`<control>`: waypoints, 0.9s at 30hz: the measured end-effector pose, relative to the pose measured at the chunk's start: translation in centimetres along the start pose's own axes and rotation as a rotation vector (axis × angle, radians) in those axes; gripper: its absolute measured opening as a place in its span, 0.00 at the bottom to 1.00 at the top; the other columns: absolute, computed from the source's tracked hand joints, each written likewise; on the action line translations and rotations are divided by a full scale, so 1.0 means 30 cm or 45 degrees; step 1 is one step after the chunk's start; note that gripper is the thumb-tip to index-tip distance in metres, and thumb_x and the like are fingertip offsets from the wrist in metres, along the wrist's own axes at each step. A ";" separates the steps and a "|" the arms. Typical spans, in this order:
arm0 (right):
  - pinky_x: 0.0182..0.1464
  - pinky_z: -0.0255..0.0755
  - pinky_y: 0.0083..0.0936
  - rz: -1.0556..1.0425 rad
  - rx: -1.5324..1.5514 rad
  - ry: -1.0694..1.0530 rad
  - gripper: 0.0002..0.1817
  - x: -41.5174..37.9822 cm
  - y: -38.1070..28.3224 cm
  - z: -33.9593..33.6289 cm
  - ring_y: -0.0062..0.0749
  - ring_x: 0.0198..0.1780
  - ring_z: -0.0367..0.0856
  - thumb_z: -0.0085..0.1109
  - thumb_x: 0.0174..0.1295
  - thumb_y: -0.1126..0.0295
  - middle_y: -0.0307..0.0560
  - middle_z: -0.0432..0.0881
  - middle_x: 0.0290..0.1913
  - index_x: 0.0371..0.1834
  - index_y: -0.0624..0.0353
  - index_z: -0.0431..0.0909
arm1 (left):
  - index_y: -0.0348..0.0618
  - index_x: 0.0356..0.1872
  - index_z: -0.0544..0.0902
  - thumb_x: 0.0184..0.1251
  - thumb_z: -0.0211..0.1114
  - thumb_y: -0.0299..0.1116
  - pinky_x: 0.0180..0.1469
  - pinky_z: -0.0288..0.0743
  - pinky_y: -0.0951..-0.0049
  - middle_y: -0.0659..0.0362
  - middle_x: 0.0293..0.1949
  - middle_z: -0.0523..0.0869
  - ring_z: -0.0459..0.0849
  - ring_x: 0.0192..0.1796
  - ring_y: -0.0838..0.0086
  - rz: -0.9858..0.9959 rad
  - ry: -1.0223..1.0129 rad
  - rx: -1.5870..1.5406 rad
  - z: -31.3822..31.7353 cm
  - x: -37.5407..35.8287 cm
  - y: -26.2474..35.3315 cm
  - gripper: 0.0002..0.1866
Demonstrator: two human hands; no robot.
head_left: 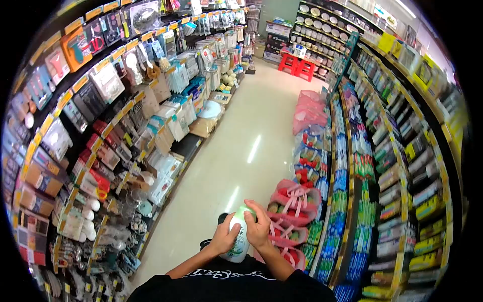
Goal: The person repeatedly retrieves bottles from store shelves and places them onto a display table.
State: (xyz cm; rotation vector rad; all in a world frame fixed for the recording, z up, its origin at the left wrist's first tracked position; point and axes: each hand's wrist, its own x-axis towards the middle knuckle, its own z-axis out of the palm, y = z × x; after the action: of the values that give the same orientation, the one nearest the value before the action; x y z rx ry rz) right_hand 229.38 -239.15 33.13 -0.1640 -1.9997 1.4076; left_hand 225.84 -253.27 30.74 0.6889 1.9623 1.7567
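Note:
A white bottle (pixel 237 241) with a light green top and green print stands tilted in front of my dark shirt, low in the middle of the head view. My left hand (pixel 224 235) is wrapped round its left side, thumb across the front. On the other side, my right hand (pixel 257 226) grips the upper part near the green top, its fingers curled over it. The bottle's back and the fingertips behind it are hidden.
Shelves of hanging kitchen goods (pixel 108 80) line the left. Packed shelves (pixel 392 151) run along the right, with pink baskets (pixel 294 201) at their foot. Red stools (pixel 297 65) stand at the far end of the aisle floor (pixel 236 136), before shelves of bowls (pixel 322 25).

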 end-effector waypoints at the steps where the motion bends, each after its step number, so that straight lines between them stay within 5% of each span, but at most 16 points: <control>1: 0.61 0.71 0.33 -0.001 -0.013 0.002 0.15 0.095 0.040 0.028 0.43 0.57 0.81 0.56 0.63 0.76 0.58 0.83 0.53 0.52 0.69 0.80 | 0.37 0.65 0.68 0.76 0.52 0.46 0.49 0.76 0.60 0.43 0.42 0.86 0.86 0.45 0.57 0.005 -0.007 0.001 -0.026 0.104 -0.006 0.27; 12: 0.58 0.73 0.33 0.022 -0.132 0.189 0.14 0.959 0.402 0.060 0.47 0.53 0.82 0.56 0.65 0.75 0.60 0.83 0.50 0.51 0.69 0.80 | 0.38 0.65 0.68 0.75 0.53 0.45 0.49 0.77 0.59 0.42 0.44 0.86 0.86 0.46 0.51 -0.081 -0.233 0.033 -0.130 1.104 0.090 0.25; 15: 0.57 0.73 0.33 0.368 0.175 0.365 0.13 1.156 0.596 0.062 0.45 0.52 0.83 0.55 0.67 0.74 0.58 0.84 0.50 0.51 0.69 0.80 | 0.38 0.65 0.68 0.74 0.54 0.44 0.49 0.77 0.57 0.40 0.44 0.85 0.85 0.47 0.47 -0.030 -0.269 0.145 -0.106 1.374 0.061 0.26; 21: 0.57 0.73 0.32 0.055 0.027 0.338 0.14 1.784 0.933 -0.056 0.39 0.53 0.82 0.53 0.69 0.72 0.55 0.84 0.51 0.53 0.67 0.80 | 0.38 0.65 0.68 0.73 0.55 0.44 0.49 0.77 0.54 0.39 0.43 0.85 0.84 0.47 0.43 0.127 -0.233 0.167 -0.012 2.097 0.059 0.26; 27: 0.57 0.72 0.26 0.224 0.376 0.258 0.15 2.341 1.063 -0.145 0.30 0.52 0.80 0.51 0.70 0.71 0.50 0.84 0.53 0.54 0.67 0.80 | 0.37 0.64 0.70 0.75 0.54 0.47 0.48 0.77 0.60 0.43 0.43 0.85 0.86 0.45 0.53 0.221 -0.209 0.091 0.026 2.664 0.136 0.26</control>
State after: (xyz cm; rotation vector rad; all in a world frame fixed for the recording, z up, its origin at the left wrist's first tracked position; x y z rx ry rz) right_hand 169.79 -190.23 37.85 -0.3422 -1.6250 1.7061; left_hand 163.47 -203.42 36.21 1.0221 1.9103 1.6731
